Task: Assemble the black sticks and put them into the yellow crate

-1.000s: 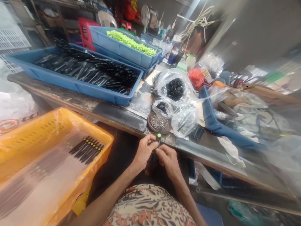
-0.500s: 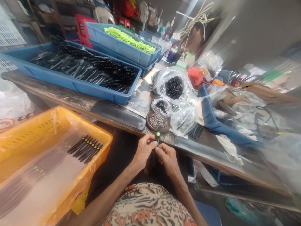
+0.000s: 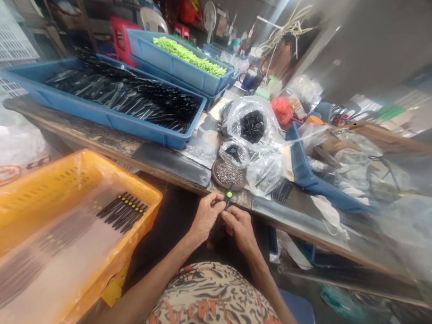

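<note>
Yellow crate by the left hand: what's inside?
The yellow crate holds a clear plastic liner and slim black rods with yellow dots at its far end. Blurred dark rows lie nearer; the liner hides the crate floor.

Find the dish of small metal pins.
In the head view, the dark round dish of small metal pins sits on the workbench just beyond the left hand and right hand, below a small clear bag.
</note>
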Action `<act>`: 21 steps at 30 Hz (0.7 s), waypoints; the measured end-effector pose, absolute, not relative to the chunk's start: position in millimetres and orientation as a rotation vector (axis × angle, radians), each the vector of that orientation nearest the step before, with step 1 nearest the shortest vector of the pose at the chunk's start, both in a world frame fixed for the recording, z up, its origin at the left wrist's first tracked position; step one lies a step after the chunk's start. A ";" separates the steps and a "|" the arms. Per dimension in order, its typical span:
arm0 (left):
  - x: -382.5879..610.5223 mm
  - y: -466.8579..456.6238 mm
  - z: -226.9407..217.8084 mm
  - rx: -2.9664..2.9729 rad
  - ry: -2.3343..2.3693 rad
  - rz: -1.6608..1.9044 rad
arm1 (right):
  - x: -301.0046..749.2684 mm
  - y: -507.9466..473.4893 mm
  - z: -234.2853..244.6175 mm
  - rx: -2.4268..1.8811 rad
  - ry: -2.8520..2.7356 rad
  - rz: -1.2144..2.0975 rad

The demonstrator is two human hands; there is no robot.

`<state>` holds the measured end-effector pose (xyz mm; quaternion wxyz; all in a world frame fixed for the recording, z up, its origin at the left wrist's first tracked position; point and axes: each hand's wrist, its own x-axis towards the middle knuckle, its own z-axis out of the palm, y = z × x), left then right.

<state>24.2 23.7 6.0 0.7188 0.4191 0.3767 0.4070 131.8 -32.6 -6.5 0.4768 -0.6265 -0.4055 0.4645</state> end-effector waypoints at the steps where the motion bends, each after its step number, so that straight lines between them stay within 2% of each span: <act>1: 24.2 23.7 5.7 0.933 0.834 0.903 | 131.6 -32.4 -6.4 -1.532 -0.996 1.130; 21: 25.2 21.6 7.2 0.935 0.844 0.887 | 129.9 -34.7 4.4 -1.531 -1.005 1.131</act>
